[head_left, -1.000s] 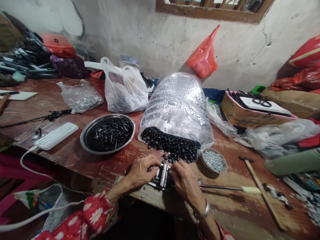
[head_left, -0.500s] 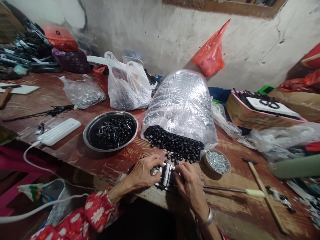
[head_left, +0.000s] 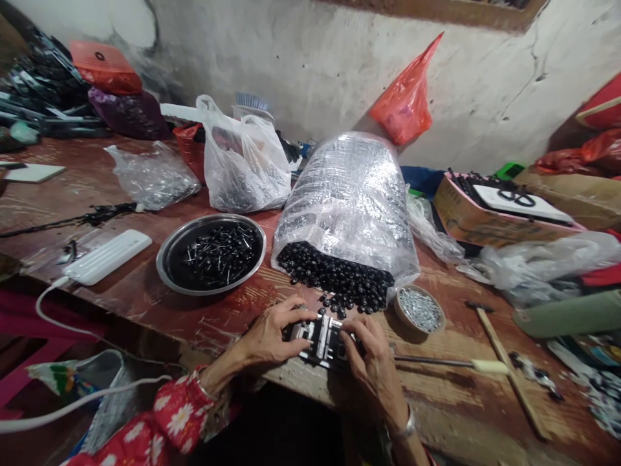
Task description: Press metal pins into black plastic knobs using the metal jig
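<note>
A small metal jig point(head_left: 322, 342) with bright bars and dark parts lies at the table's front edge, between my two hands. My left hand point(head_left: 274, 333) grips its left end, thumb at the near side and index finger at the far side. At the right end, my right hand point(head_left: 371, 356) has its fingers bent and pressed together; whatever small part they hold is hidden. Loose black round caps point(head_left: 339, 301) lie just beyond the jig, spilling from a big clear plastic bag point(head_left: 352, 194). A rod with a pale handle point(head_left: 490, 367) extends rightward from beside my right hand.
Left of the bag stands a metal bowl point(head_left: 162, 259) of black-headed pins. A small tub point(head_left: 405, 317) of silvery nails or screws sits on the right. Farther right lies a hammer point(head_left: 512, 375). A white power strip point(head_left: 111, 257) with a cord rests at the left edge.
The whole view has shifted slightly. My left thumb and index finger are spread a little wider at the jig's left end. My right hand stays at its right end, fingers slightly shifted.
</note>
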### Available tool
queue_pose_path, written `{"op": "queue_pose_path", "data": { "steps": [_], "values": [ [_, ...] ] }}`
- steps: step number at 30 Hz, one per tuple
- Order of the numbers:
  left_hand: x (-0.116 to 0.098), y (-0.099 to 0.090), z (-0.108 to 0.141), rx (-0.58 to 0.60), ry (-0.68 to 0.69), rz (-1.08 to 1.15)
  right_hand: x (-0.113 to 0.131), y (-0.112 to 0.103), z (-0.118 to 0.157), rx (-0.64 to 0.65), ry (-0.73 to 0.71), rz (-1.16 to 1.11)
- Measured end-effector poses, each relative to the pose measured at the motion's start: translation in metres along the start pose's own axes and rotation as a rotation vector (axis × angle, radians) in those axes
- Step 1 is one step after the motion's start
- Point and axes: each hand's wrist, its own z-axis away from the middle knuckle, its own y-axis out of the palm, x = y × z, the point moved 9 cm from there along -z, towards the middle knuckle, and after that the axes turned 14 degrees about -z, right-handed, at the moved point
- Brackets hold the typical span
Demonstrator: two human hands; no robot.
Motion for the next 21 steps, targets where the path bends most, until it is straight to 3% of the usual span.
{"op": "queue_pose_path", "data": {
  "steps": [9,12,16,21],
  "values": [
    [-0.003,0.000,0.002,-0.014,0.019,-0.025,-0.001,-0.025,0.022,-0.242,-0.070,-0.072],
    [-0.005,-0.003,0.003,-0.023,0.046,-0.006,0.009,-0.027,0.025,-0.238,-0.112,-0.002],
    [-0.004,-0.002,0.003,-0.015,0.040,0.009,0.040,-0.006,0.024,-0.147,-0.231,0.137],
    [0.001,-0.002,0.000,-0.062,0.016,0.034,0.063,0.039,0.016,-0.081,-0.238,0.255]
  ]
}}
